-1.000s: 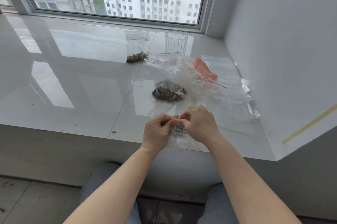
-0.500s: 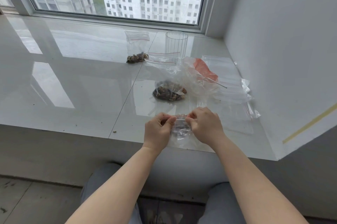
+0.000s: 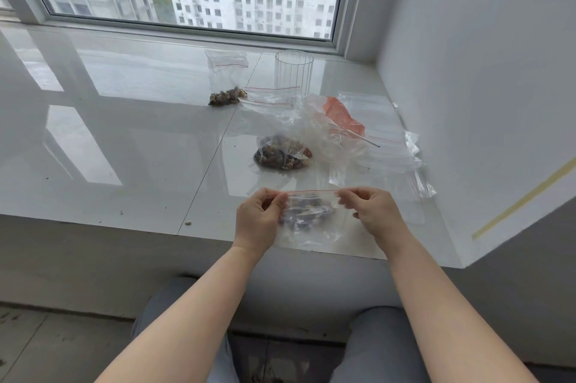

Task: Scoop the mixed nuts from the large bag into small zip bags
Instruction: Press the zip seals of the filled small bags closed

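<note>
A small clear zip bag [image 3: 311,220] with a red seal line and a few dark nuts inside is stretched between my hands near the sill's front edge. My left hand [image 3: 258,220] pinches its top left corner and my right hand [image 3: 374,214] pinches its top right corner. Behind it lies the large crumpled clear bag [image 3: 330,136] with a heap of mixed nuts [image 3: 282,156] at its near end and an orange scoop [image 3: 341,116] inside. Another small zip bag [image 3: 227,80] holding nuts lies farther back.
A clear ribbed plastic cup [image 3: 294,74] stands near the window. Several flat zip bags [image 3: 389,145] lie at the right against the white wall [image 3: 467,102]. The glossy white sill [image 3: 124,133] has crumbs near its front edge. My knees are below the sill.
My hands, close together at the bag's top a second ago, have slid apart along the red seal line to its two corners.
</note>
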